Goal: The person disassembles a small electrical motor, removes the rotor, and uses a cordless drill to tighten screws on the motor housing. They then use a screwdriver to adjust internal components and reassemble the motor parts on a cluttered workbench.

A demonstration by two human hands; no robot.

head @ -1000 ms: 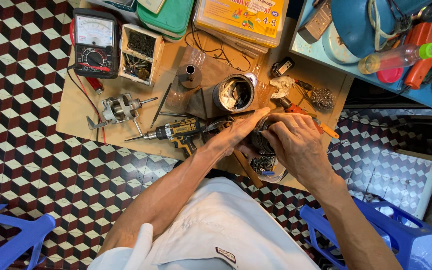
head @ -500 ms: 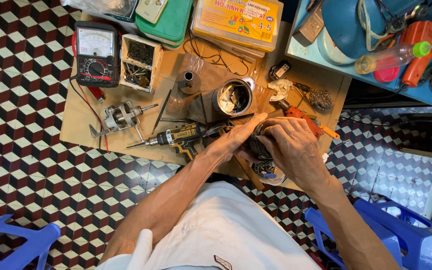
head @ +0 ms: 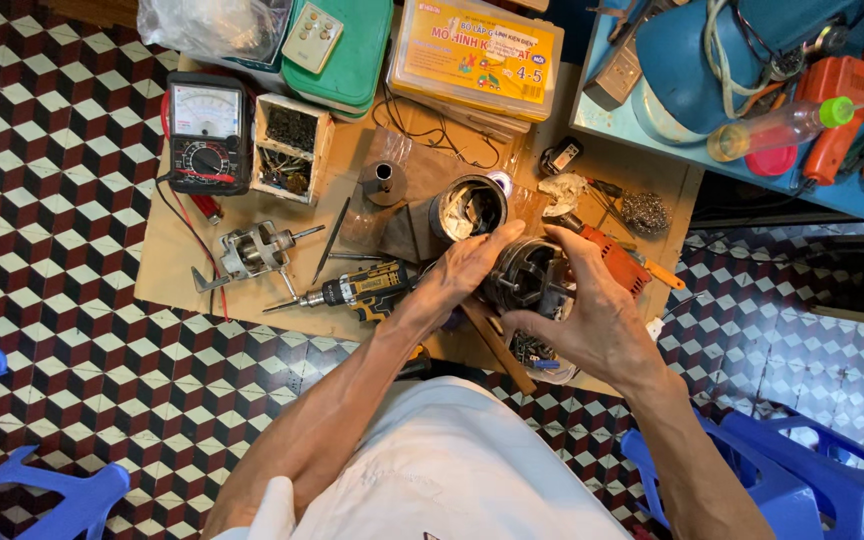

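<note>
Your left hand (head: 467, 268) and right hand (head: 592, 310) both close around the round motor (head: 532, 280), held just above the board (head: 167, 270), beside the drill (head: 357, 290) and can (head: 467, 208).

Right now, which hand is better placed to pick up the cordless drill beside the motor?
Left. The left hand rests on the motor housing, right beside the cordless drill. The right hand cups the housing's far side.
</note>
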